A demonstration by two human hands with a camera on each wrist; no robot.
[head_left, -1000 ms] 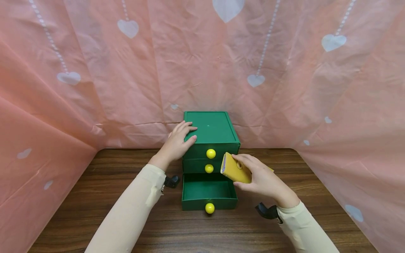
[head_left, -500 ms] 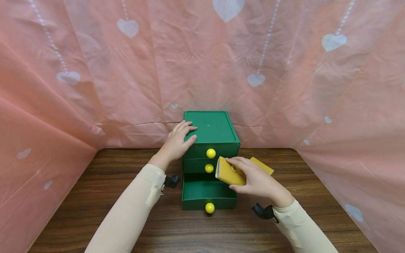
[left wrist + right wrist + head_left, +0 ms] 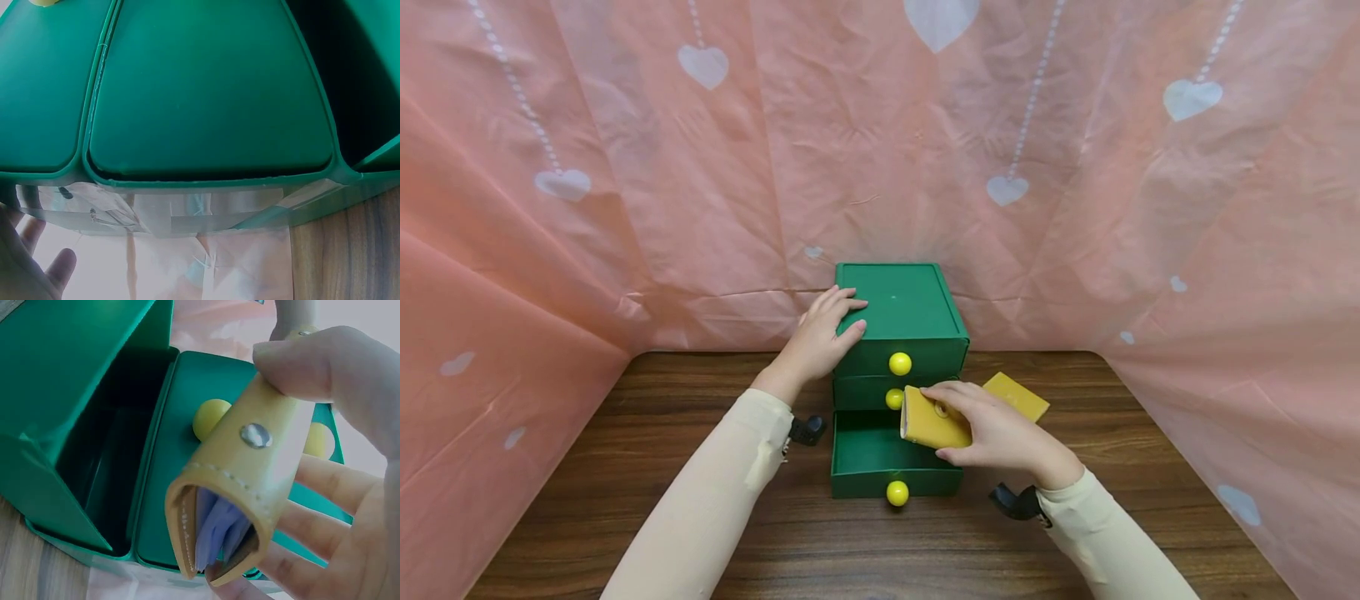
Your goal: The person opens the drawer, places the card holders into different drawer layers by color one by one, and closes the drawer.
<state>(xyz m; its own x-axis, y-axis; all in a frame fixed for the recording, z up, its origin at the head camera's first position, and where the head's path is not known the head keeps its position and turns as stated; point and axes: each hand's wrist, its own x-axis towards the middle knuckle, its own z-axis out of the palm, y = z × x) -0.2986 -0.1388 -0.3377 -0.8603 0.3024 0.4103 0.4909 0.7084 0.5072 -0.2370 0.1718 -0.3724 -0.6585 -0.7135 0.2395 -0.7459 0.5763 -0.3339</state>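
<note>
A green desktop drawer cabinet (image 3: 910, 304) with round yellow knobs stands in the middle of the head view. Its bottom drawer (image 3: 859, 485) is pulled out, while the upper two are closed. My left hand (image 3: 820, 337) rests on the cabinet's top left edge, fingers extended. In my right hand (image 3: 1007, 429) I grip a yellow card holder (image 3: 928, 423) above the right side of the pulled-out drawer. The right wrist view shows the card holder's (image 3: 265, 444) metal snap, stitched edge and purplish clear sleeves inside, with my thumb on one side and fingers on the other.
A flat yellow booklet-like item (image 3: 1021, 398) lies on the wooden table (image 3: 820, 554) right of the cabinet, partly behind my right hand. A pink curtain (image 3: 880, 150) with white hearts hangs behind and at both sides.
My right hand has moved left and slightly down with the card holder, toward the pulled-out drawer. More of the flat yellow item on the table now shows. My left hand has stayed put.
</note>
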